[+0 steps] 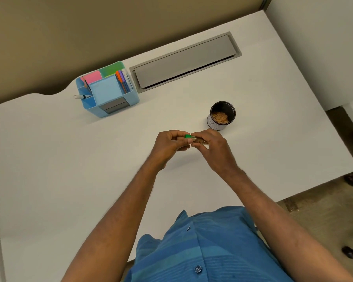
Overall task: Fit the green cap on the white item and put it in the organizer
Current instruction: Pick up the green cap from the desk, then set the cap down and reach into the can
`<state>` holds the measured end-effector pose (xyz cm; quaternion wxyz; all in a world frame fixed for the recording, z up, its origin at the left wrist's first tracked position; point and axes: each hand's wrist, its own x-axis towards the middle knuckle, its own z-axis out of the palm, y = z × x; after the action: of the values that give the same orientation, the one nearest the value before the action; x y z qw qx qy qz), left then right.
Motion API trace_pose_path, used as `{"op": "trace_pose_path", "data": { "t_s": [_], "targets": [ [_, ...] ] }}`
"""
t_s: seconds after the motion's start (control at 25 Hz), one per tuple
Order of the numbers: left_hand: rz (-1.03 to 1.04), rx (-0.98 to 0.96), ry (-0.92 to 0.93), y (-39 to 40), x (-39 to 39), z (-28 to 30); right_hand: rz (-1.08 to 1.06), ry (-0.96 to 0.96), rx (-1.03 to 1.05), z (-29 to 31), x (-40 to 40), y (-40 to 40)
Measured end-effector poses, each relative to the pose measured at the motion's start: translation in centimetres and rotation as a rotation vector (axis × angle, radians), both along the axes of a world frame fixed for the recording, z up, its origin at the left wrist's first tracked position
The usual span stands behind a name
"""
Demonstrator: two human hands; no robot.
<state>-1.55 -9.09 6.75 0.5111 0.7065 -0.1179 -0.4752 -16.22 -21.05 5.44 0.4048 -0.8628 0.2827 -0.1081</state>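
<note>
Above the desk point(69, 180) we pinch the green cap point(187, 136) in our left hand point(167, 147), our right hand point(212, 149) closed around the mostly hidden white item point(205, 146), with the organizer point(108, 110) far left.

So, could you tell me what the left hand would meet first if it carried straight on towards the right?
Most likely the right hand, just past the green cap that the left hand holds.

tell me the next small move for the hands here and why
Probably press the green cap home onto the white item. Both the left hand and right hand pinch the pieces together above the desk, whether it has seated is hidden, and the blue organizer sits far off to the left.
</note>
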Motion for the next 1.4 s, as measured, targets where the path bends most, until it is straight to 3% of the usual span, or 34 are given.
{"op": "trace_pose_path", "data": {
  "t_s": [0.16, 0.4, 0.6, 0.68, 0.84, 1.04, 1.24, 1.4],
  "targets": [
    [0.036, -0.013, -0.002, -1.6, 0.3, 0.0, -0.088, -0.024, 0.051, -0.2, -0.6, -1.3],
    [-0.031, -0.072, 0.118, -3.6, 0.9, -0.3, -0.173, -0.075, 0.317, 0.1, -1.9, -4.5],
    [0.066, 0.036, 0.1, -2.0, 1.0, -3.6, -0.238, -0.105, 0.448, -0.3, -2.2, -5.2],
    [0.116, 0.116, 0.026, -0.6, 0.6, -5.5, -0.248, -0.128, 0.477, -0.6, -2.3, -5.0],
    [0.108, 0.244, -0.322, 1.4, -0.6, -8.5, -0.252, -0.129, 0.465, -0.9, -2.3, -5.0],
    [0.129, 0.281, -0.209, 2.2, -1.1, -10.2, -0.263, -0.095, 0.452, -1.3, -2.4, -5.3],
    [-0.031, 0.338, -0.49, 3.0, -0.9, -10.8, -0.283, -0.084, 0.454, -1.3, -2.3, -5.3],
    [-0.097, 0.367, -0.508, 3.7, -0.7, -10.6, -0.303, -0.091, 0.424, -1.3, -2.2, -5.3]
  ]
}}
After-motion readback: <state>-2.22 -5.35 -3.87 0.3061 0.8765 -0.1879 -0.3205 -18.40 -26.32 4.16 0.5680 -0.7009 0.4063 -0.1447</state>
